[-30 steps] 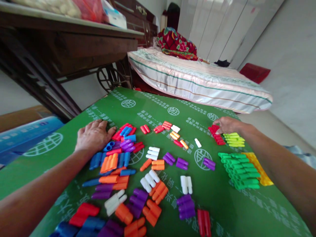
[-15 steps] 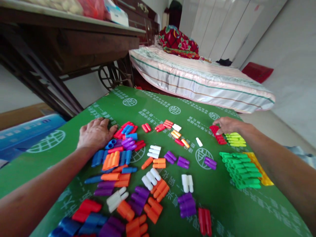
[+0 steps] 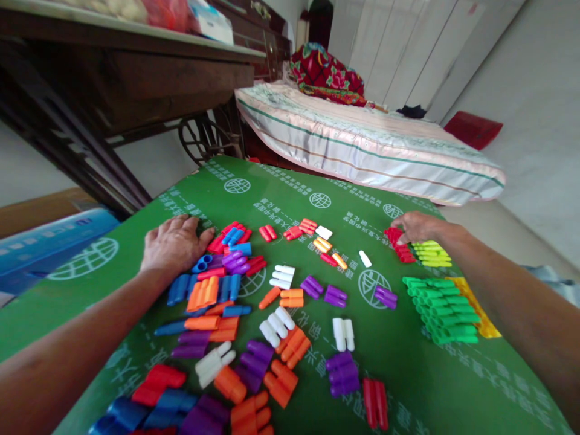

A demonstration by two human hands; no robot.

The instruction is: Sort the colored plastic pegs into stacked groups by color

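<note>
My left hand (image 3: 174, 244) lies flat and open on the green table, fingers stretched, beside a heap of red pieces (image 3: 217, 243) and blue pieces (image 3: 181, 290). These are small plastic building pieces made of joined tubes with rounded ends. Over at the right, my right hand (image 3: 414, 228) has its fingers bent round the back of a red plastic piece (image 3: 399, 244) in a small red stack. Its fingertips are partly hidden. Next to that stack are yellow-green pieces (image 3: 432, 254), with bright green pieces (image 3: 444, 311) stacked nearer me and yellow-orange pieces (image 3: 475, 311) partly behind the forearm.
Loose purple pieces (image 3: 342, 374), white pieces (image 3: 343, 334) and orange pieces (image 3: 281, 383) lie scattered over the green table (image 3: 281, 193). Beyond its far edge stands a bed (image 3: 362, 139). A dark wooden sewing-machine table (image 3: 136, 78) rises at the left.
My right hand has shifted very slightly and its fingers have drawn closer together at the red stack. My left hand rests in the same place.
</note>
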